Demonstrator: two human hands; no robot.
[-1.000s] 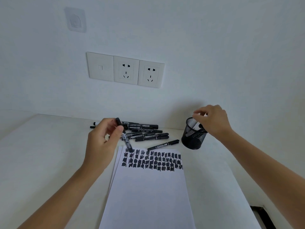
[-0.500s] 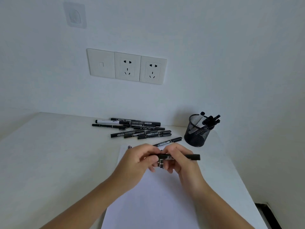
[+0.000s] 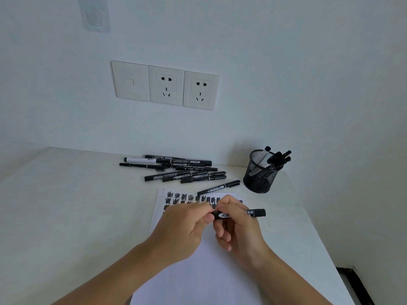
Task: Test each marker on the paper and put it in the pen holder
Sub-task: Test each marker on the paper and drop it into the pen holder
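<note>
Left hand and right hand grip one marker above the scribbled paper; few stand in the pen holder, many loose markers remain.

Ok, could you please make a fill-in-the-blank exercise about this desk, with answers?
The left hand and right hand grip a ____ marker over the paper.
The pen holder stands to the ____ of the loose markers.
The wall plate has ____ power sockets.
Answers: black; right; two.
</note>
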